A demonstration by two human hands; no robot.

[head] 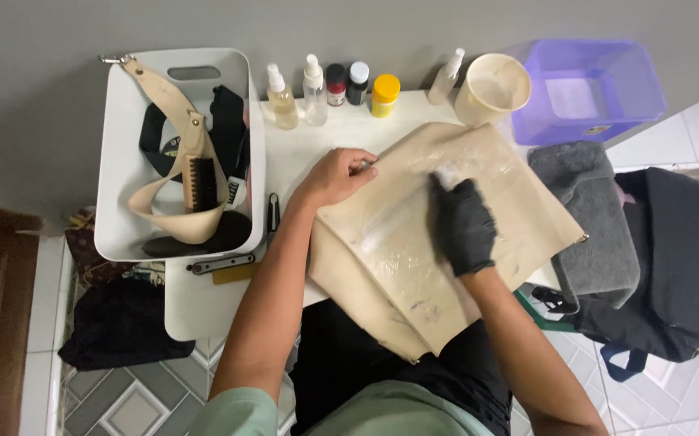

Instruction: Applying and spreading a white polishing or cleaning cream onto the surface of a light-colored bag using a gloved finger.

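Note:
A beige leather bag [414, 242] lies flat on the small white table [204, 307], its surface streaked with white foam. My bare left hand [337, 176] presses on the bag's upper left edge and holds it down. My right hand [464, 224], in a black glove, rests on the middle of the bag with the fingers curled over something white and foamy; what it grips is mostly hidden.
A white bin [119, 234] at left holds a beige strap, a black brush and black straps. Spray bottles [283, 98], small jars and a yellow-lidded jar [384, 94] line the back edge. A cream cup [491, 87], purple tub [600, 89], grey towel [587, 234] and black bag [672, 266] sit right.

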